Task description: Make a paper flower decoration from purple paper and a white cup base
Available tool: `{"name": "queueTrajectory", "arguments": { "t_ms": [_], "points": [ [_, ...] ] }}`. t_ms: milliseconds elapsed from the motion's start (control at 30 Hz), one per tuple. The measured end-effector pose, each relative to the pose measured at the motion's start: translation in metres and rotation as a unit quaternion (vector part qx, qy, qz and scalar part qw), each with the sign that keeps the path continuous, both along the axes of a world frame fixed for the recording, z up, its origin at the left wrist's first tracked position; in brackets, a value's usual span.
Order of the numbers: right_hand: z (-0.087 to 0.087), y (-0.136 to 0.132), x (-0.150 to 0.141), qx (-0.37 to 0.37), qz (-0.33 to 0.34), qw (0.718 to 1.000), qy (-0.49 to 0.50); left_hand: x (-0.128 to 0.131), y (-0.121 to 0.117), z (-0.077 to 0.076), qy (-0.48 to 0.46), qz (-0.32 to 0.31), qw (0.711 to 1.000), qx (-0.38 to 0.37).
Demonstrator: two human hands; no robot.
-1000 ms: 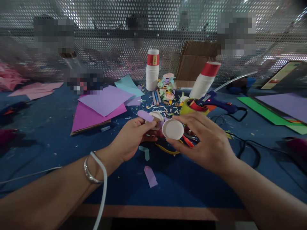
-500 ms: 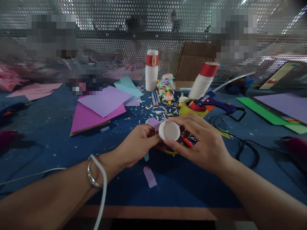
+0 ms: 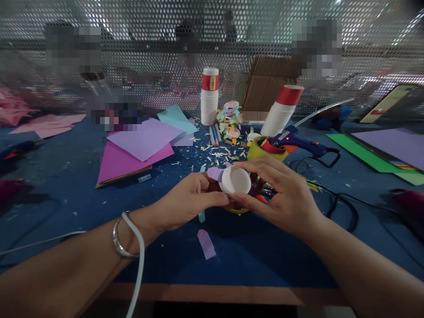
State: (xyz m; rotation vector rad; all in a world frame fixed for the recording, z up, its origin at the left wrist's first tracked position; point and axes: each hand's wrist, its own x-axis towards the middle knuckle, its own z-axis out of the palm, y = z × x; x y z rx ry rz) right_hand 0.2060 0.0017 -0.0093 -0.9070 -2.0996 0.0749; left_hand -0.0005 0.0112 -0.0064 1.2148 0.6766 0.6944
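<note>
A short white paper cup (image 3: pixel 236 180), seemingly cut down, is held between both hands above the table, its round hollow facing me. A purple paper petal (image 3: pixel 215 174) sticks out from its left side. My left hand (image 3: pixel 190 198) is closed on the cup's lower left, thumb along the lower rim. My right hand (image 3: pixel 281 190) grips the right side, fingers over the top and thumb below. Under the hands lies a purple paper strip (image 3: pixel 206 244). A tape roll with tools behind the cup is partly hidden by the hands.
A blue glue gun (image 3: pixel 300 141) rests on a yellow tape roll (image 3: pixel 265 151), its cord running right. Behind stand two stacks of paper cups (image 3: pixel 209 106), with paper scraps (image 3: pixel 218 152) before them. Purple paper sheets (image 3: pixel 145 139) lie left, a green sheet (image 3: pixel 361 154) right.
The cup has shifted slightly right and tilted, showing more of its hollow. My left thumb has slid right along its lower rim. The purple petal has moved with it.
</note>
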Motion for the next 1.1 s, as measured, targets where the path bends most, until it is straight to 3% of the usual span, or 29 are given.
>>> {"name": "queueTrajectory", "arguments": {
  "t_ms": [267,433,667,1100],
  "points": [
    [0.0014,-0.0008,0.0019,-0.021,0.006,1.0,0.008,0.0008,-0.0022,0.0059,-0.041,-0.026,0.998,-0.05],
    [-0.0006,0.0008,0.0019,-0.038,0.006,0.999,0.01,0.002,-0.0029,0.0044,-0.046,0.002,0.995,-0.089],
    [-0.0044,0.0024,0.0016,-0.062,0.013,0.998,0.007,0.0042,-0.0022,0.0044,-0.032,0.023,0.996,-0.081],
    [-0.0072,0.0013,0.0004,-0.013,0.007,1.0,-0.008,0.002,-0.0046,0.0045,0.008,0.034,0.997,-0.071]
  ]
}}
